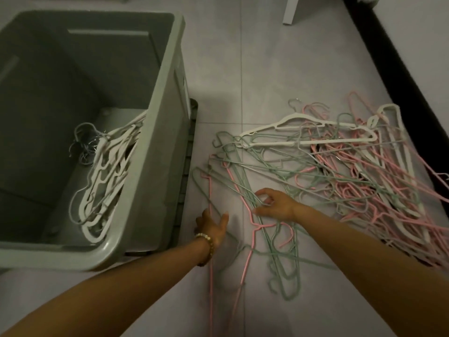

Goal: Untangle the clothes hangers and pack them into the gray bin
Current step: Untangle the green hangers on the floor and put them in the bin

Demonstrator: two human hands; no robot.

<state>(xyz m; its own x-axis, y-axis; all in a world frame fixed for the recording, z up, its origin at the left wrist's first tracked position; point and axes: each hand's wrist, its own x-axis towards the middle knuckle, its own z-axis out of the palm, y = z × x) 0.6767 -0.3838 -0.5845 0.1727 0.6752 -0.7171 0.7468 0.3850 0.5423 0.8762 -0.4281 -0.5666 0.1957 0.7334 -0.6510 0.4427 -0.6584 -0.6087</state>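
Note:
A tangled heap of pink, green and white clothes hangers (340, 171) lies on the tiled floor at the right. The gray bin (155, 122) stands at the left with a bundle of white hangers (107, 181) leaning against its right wall. My right hand (274, 203) rests on the near edge of the heap, fingers curled around thin green hangers (243, 188). My left hand (213, 227), with a bead bracelet at the wrist, sits by the bin's corner beside a pink hanger (211, 263); whether it grips that wire I cannot tell.
A white furniture leg (291, 10) stands at the top. A black strip (401, 76) runs diagonally along the right behind the heap. Loose green and pink hangers (284, 271) spread toward me between my arms. Bare tiles lie above the heap.

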